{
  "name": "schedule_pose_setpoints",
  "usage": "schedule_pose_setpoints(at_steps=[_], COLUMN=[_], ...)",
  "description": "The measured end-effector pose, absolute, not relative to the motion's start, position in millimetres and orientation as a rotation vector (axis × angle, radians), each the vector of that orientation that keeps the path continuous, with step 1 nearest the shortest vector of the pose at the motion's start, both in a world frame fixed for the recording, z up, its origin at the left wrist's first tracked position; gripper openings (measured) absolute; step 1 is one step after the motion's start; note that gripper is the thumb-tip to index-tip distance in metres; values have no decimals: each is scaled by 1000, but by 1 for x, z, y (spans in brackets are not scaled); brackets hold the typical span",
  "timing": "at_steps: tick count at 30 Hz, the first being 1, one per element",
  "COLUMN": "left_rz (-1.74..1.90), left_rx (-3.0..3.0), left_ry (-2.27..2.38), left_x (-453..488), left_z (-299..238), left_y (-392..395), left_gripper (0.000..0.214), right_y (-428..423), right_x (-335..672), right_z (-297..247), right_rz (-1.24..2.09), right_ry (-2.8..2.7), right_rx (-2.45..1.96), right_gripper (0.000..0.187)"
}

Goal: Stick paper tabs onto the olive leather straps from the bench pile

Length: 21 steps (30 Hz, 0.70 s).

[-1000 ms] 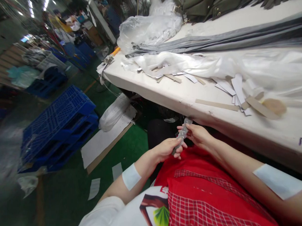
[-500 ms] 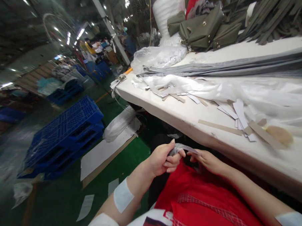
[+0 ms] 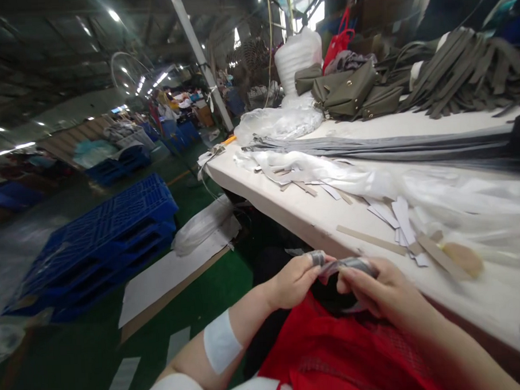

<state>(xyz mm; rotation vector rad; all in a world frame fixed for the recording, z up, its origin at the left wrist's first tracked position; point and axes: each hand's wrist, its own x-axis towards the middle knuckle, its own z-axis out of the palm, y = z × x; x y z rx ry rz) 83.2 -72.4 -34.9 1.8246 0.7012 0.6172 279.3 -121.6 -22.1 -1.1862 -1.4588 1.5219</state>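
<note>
A shiny grey strip [image 3: 351, 264] is stretched between my hands above the red apron [image 3: 310, 348] on my lap. Its kind is not clear; it looks thin and pliable. My left hand [image 3: 292, 282] is closed round one end, with a bit of grey showing at the thumb. Further along, my right hand [image 3: 382, 284] pinches the strip between thumb and fingers, partly blurred by motion. Both hands are just off the near edge of the white table [image 3: 313, 224]. A long beige paper strip [image 3: 369, 240] lies on the tabletop close by.
Grey strips [image 3: 370, 146] run along the table behind a crumpled white plastic sheet [image 3: 354, 179]. White paper scraps [image 3: 401, 214] and a round tan piece [image 3: 463, 259] lie nearer. Olive bags [image 3: 345, 90] are piled at the back. Blue pallets [image 3: 110, 224] and cardboard [image 3: 160, 282] are on the floor at left.
My right hand has moved higher and come round the grey strip. The left hand has turned so its back faces up. The view has tipped up slightly.
</note>
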Motion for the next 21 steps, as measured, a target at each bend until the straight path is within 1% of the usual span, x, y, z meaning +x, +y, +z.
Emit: schedule_pose_setpoints(at_steps=[2,3,5,6,7,8,9,10,11,12,13,14,15,17,18,19,21], left_rz=[514,482,450,445,437,427,412,398,399,436,521,663,845,1188,1273,1282,1136], left_rx=[1886,1839,1599,1444,1290,1153,1043,958,897,861,857,888,959,1203,1364,1537,1854], left_ry=[658,681,748,754,736,695,641,584,527,479,452,457,498,662,754,832,913], left_x=[84,84,84,84,85,85,85,85,85,85,84,83,80,71,66,61,52], left_z=[-29,-29,-31,-32,-33,-32,-29,-25,-20,-14,-8,-4,-1,-2,-5,-11,-25], left_y=[-84,-88,-93,-96,-98,-100,-102,-104,-104,-104,-103,-100,-95,-83,-77,-72,-66], left_gripper=[46,50,57,60,60,59,57,56,55,55,55,53,51,49,50,53,58], right_y=[-109,-105,-102,-103,-105,-109,-113,-118,-123,-128,-134,-140,-147,-162,-168,-173,-172], right_x=[294,298,303,303,301,298,292,284,274,262,250,238,228,218,218,223,241], right_z=[-22,-22,-19,-18,-17,-18,-20,-25,-32,-40,-49,-56,-61,-61,-55,-46,-26], right_rz=[1473,1373,1015,827,701,665,717,830,972,1117,1253,1385,1508,1678,1727,1728,1588], right_ry=[-1484,-1517,-1597,-1649,-1709,-1775,-1843,-1901,-1929,-1925,-1900,-1866,-1848,-1862,-1873,-1850,-1773], right_rx=[-1327,-1430,-1586,-1583,-1525,-1437,-1344,-1260,-1195,-1155,-1120,-1081,-1052,-929,-870,-875,-949], right_gripper=[54,51,38,32,35,44,52,52,46,36,28,33,41,51,54,55,57])
